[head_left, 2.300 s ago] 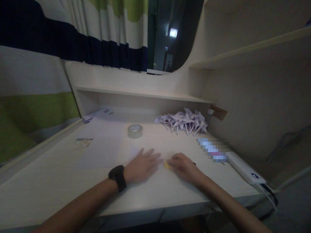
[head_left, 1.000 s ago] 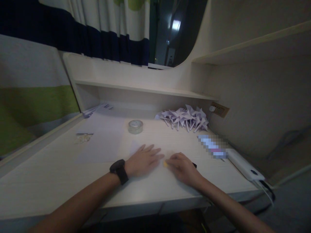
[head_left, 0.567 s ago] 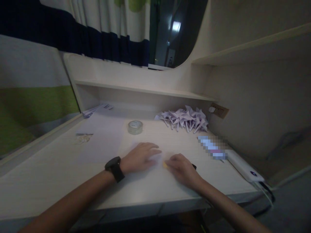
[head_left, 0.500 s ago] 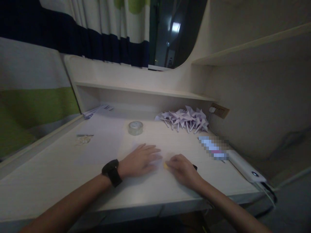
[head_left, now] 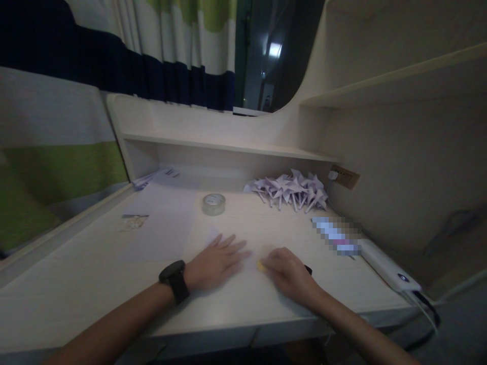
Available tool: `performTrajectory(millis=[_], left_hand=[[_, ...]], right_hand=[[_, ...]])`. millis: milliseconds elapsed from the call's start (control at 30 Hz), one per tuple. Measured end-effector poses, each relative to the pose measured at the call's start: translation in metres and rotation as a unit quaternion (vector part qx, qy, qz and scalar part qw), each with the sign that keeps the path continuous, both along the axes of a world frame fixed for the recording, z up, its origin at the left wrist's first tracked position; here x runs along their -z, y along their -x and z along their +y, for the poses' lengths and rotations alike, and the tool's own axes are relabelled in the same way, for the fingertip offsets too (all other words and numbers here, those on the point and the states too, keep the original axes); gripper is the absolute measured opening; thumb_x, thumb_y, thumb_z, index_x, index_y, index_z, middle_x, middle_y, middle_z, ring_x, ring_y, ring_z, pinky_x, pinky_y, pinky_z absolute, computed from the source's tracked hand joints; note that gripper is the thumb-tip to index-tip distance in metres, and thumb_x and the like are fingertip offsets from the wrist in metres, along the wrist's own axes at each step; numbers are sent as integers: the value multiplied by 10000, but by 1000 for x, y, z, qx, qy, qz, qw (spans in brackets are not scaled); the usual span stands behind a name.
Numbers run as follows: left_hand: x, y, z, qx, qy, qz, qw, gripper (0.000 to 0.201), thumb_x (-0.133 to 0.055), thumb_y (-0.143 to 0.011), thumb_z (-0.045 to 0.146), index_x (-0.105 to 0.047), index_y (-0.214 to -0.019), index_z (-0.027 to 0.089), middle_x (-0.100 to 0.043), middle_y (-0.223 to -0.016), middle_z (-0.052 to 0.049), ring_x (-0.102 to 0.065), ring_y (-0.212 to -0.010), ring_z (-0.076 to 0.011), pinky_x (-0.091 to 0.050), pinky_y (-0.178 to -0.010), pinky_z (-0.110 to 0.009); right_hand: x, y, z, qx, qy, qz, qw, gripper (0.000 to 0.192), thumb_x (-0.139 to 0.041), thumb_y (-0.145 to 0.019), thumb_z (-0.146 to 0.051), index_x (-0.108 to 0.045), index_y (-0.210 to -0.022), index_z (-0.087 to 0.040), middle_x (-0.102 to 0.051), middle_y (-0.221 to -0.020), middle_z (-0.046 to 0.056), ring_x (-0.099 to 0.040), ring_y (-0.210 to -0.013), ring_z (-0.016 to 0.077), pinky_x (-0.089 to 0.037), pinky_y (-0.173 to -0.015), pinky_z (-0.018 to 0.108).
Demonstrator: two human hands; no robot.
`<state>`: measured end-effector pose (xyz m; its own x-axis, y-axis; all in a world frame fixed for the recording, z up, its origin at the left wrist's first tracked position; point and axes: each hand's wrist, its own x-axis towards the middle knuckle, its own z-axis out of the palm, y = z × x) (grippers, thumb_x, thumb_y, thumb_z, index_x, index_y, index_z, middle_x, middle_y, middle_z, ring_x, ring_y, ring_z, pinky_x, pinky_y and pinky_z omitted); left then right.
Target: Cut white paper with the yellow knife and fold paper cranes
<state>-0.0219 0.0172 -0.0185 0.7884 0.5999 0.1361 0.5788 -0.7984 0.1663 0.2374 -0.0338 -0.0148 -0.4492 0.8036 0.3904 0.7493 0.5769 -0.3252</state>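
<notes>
My left hand (head_left: 218,262), with a dark watch (head_left: 175,278) on its wrist, lies flat with fingers spread on a white sheet of paper (head_left: 213,233). The paper is hard to tell from the pale desk and mostly covered by the hand. To its right, my right hand (head_left: 287,271) is closed in a pinch, low over the desk. A small yellow thing (head_left: 261,265) shows at its fingertips; its kind is hidden by the fingers and blur. Behind that hand a black end (head_left: 308,269) sticks out, and I cannot tell whether it belongs to the same thing.
A roll of clear tape (head_left: 213,204) stands on the desk (head_left: 213,319). Several paper pinwheels (head_left: 291,188) are heaped at the back right, near a blurred-out phone-like object (head_left: 335,235) and a white power strip (head_left: 391,266). White sheets (head_left: 163,218) and small pale pieces (head_left: 134,223) lie left.
The view has tilted up slightly, so everything sits a little lower. My left hand's fingers are spread wider on the paper. My right hand keeps its pinch on the yellow thing.
</notes>
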Motion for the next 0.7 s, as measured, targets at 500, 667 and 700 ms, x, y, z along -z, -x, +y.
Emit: performTrajectory(millis=[500,667,700], left_hand=[[-10,-3,0,72,-123,-32,989,415,-478,-944,424,-486,-1331,275,-490,-1408,-74,-425,-1298,-257,-311,-1063,-464],[-14,-7,-9,82,-218,36,972,329,-425,-971,187,-497,-1291,168,-573,-1310,-106,-519,-1201,-247,-375,-1018,-442],[-14,-7,-11,85,-230,47,968,331,-425,-965,155,-496,-1288,162,-579,-1302,-106,-524,-1197,-246,-380,-1012,-442]], right_hand=[[-16,4,-10,-1,62,2,998,175,-537,-899,-203,-705,-943,-192,-657,-882,58,-575,-840,182,-436,-761,284],[-21,4,-9,-20,68,0,997,188,-522,-916,-233,-704,-948,-195,-658,-870,54,-582,-831,172,-432,-770,270],[-21,4,-9,-16,63,-8,998,186,-525,-913,-234,-704,-942,-191,-655,-865,56,-581,-832,176,-431,-769,272]])
